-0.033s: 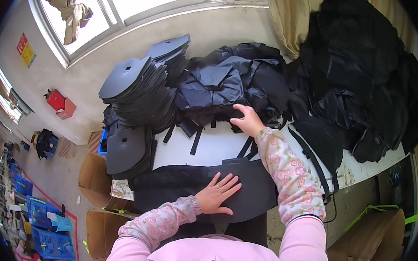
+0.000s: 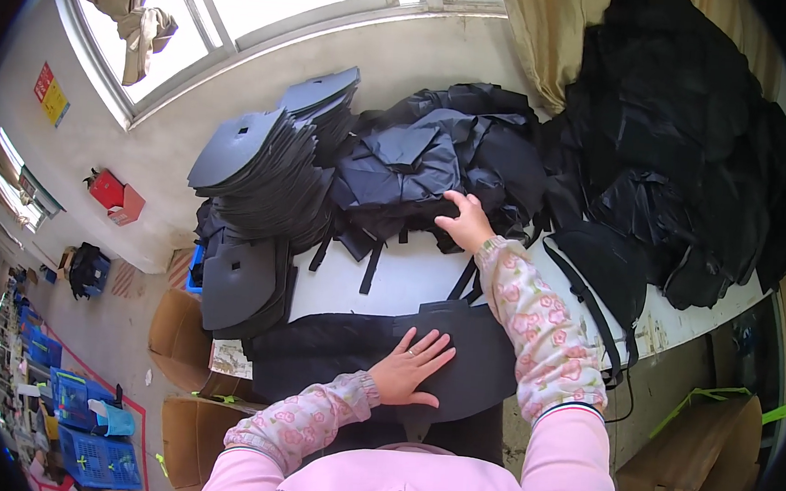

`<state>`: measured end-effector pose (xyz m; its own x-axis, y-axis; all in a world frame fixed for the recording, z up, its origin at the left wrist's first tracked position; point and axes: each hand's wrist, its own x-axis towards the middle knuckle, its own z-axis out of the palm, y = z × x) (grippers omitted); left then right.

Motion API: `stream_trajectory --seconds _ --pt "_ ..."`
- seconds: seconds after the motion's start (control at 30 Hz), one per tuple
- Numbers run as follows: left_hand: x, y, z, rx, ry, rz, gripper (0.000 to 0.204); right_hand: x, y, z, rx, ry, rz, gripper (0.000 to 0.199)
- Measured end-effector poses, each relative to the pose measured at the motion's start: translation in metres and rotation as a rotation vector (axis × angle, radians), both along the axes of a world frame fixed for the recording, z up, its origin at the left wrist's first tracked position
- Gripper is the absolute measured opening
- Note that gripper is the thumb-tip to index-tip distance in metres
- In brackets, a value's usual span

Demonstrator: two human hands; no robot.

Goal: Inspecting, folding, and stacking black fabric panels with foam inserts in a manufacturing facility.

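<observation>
My left hand (image 2: 409,370) lies flat with fingers spread on a dark panel (image 2: 474,367) with a rounded right end. The panel rests at the table's near edge over black fabric (image 2: 312,336) that stretches out to the left. My right hand (image 2: 468,224) reaches to the near edge of a heap of black fabric pieces (image 2: 417,174). Its thumb and forefinger are apart, with no held piece visible between them; the other fingers are partly hidden. Black straps (image 2: 370,267) hang from the heap onto the white table (image 2: 315,297).
Stacked grey-black panels with small slots (image 2: 239,146) stand at the left. A black bag piece with straps (image 2: 599,266) lies to the right, before a tall black fabric mound (image 2: 662,110). Cardboard boxes (image 2: 694,463) flank me; blue crates (image 2: 99,458) stand on the left floor.
My right hand has edged very slightly farther away along the fabric heap. My left hand stays on the panel.
</observation>
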<state>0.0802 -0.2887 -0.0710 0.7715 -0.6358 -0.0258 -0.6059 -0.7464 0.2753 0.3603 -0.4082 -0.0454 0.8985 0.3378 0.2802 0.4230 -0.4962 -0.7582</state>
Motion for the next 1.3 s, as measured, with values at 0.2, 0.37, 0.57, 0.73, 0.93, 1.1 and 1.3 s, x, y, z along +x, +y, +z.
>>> stream_trajectory --seconds 0.2,0.37,0.57,0.73,0.93,1.1,1.3 --pt "0.006 -0.007 0.002 -0.068 0.019 -0.018 0.095 0.034 0.016 -0.014 0.076 -0.098 -0.095 0.042" --pt "0.008 0.026 0.032 -0.614 -0.155 0.239 0.067 -0.027 0.008 0.098 0.283 -0.277 0.129 0.017" --pt "0.072 0.04 0.117 -0.889 -0.631 0.504 0.064 -0.101 -0.011 0.194 0.278 -0.242 0.489 0.018" --pt "0.091 0.048 0.158 -1.147 -0.623 0.494 0.02 -0.141 -0.011 0.216 0.433 -0.047 0.809 0.032" --pt "0.062 0.048 0.201 -1.595 -0.21 0.325 0.015 -0.152 -0.019 0.214 0.368 -0.645 0.488 0.057" --pt "0.047 0.049 0.199 -1.47 -0.166 0.31 0.015 -0.168 -0.005 0.203 0.374 -0.65 0.417 0.052" --pt "0.048 0.079 0.201 -1.295 -0.142 0.39 0.016 -0.164 -0.013 0.21 0.414 -0.465 0.51 0.018"
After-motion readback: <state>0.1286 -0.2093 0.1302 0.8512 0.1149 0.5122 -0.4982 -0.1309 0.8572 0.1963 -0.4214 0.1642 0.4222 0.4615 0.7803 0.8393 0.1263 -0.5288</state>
